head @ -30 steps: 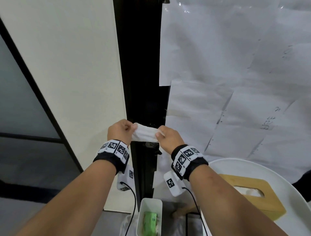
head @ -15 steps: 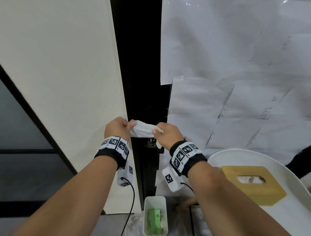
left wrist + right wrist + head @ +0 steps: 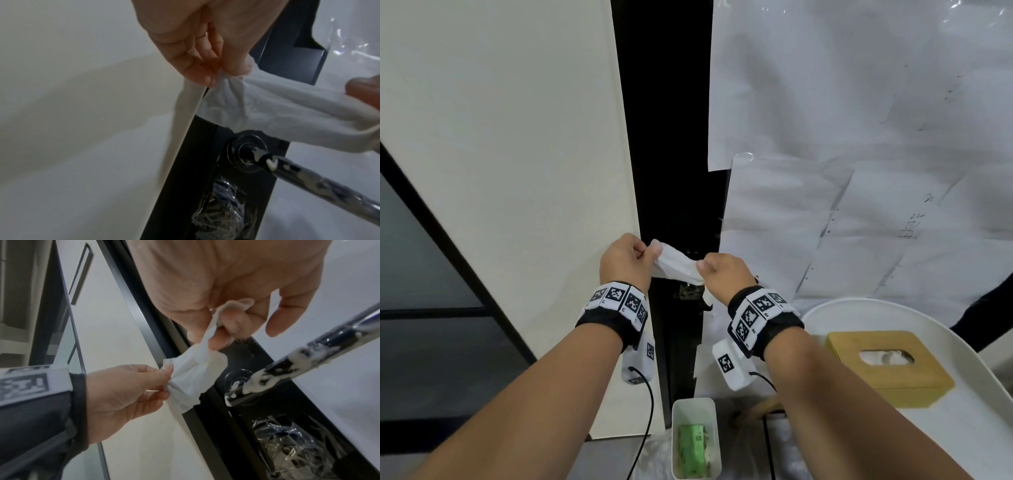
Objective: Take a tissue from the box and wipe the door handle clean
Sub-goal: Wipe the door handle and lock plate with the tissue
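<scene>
A white tissue (image 3: 677, 264) is stretched between both hands just above the door handle. My left hand (image 3: 627, 261) pinches its left end (image 3: 230, 84); my right hand (image 3: 719, 274) pinches the right end (image 3: 207, 344). The shiny metal lever handle (image 3: 320, 183) sticks out from a round rose on the black door edge, smeared with white foam (image 3: 265, 379). The tissue (image 3: 193, 378) hangs a little above the handle and is apart from it. In the head view the handle is mostly hidden behind the tissue and hands. A wooden tissue box (image 3: 887, 366) sits on the white table at lower right.
The black door edge (image 3: 671, 137) runs vertically between a cream wall (image 3: 500, 154) and a paper-covered panel (image 3: 859, 154). A round white table (image 3: 962, 428) stands at lower right. Below the hands is a white bin (image 3: 697, 438) holding something green. Crumpled clear tape (image 3: 220, 211) sits under the handle.
Both hands have kept their grip on the tissue and stayed in front of the door edge; the right hand has dropped slightly, tilting the tissue down to the right.
</scene>
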A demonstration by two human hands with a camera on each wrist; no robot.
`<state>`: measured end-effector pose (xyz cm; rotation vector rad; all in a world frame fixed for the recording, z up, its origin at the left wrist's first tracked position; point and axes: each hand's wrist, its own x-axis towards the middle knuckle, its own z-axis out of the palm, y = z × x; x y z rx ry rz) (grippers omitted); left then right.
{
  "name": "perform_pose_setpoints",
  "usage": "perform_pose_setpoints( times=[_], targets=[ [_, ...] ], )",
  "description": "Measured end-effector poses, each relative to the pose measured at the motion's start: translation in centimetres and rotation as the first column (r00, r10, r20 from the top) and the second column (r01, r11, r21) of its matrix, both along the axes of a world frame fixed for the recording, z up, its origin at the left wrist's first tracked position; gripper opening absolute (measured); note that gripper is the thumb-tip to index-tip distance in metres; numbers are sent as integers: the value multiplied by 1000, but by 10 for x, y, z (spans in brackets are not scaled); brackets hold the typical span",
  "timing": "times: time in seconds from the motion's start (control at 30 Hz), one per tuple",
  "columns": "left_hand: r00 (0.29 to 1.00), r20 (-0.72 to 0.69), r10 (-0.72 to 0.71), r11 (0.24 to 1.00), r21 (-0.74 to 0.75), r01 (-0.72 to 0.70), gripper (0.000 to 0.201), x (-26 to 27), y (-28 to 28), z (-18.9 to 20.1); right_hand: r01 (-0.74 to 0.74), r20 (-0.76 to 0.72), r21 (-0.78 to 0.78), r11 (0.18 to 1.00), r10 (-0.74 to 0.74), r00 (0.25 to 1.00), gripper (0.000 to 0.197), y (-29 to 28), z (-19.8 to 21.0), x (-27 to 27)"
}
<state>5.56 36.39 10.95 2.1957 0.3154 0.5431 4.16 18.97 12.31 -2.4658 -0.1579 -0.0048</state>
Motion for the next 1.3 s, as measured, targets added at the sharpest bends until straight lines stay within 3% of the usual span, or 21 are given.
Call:
perform_pose_setpoints(
  times=[0.2,0.37,0.47,0.63,0.87,1.07,1.13,1.3],
  targets=[
    [997,61,46,999,-20,-45,38,2,-3,10,-6,11,92,996,5,1000,37,-16,12,-3],
    [993,79,87,996,-14,-87,47,1,-14,11,-27,81,348,937,-1,997,37,-33,22,-8],
    [992,75,100,995,13,-102,45,2,-16,10,51,37,417,907,-73,997,40,-45,22,-7],
    [992,25,120,986,115,-122,36,6,-18,7,138,101,405,904,-194,976,37,-64,24,-7],
    [991,-41,128,955,275,-112,35,5,-18,13,242,106,131,961,-256,961,31,-87,17,-3],
    [992,-38,120,959,261,-107,34,4,-19,13,9,-97,-90,996,-18,995,23,-74,-3,3],
    [992,-33,121,962,250,-109,34,6,-19,12,-18,-123,-136,991,1,992,27,-71,-10,6],
    [992,-49,118,962,252,-102,32,7,-19,13,-7,22,-361,932,16,1000,22,-72,-26,6]
  ],
)
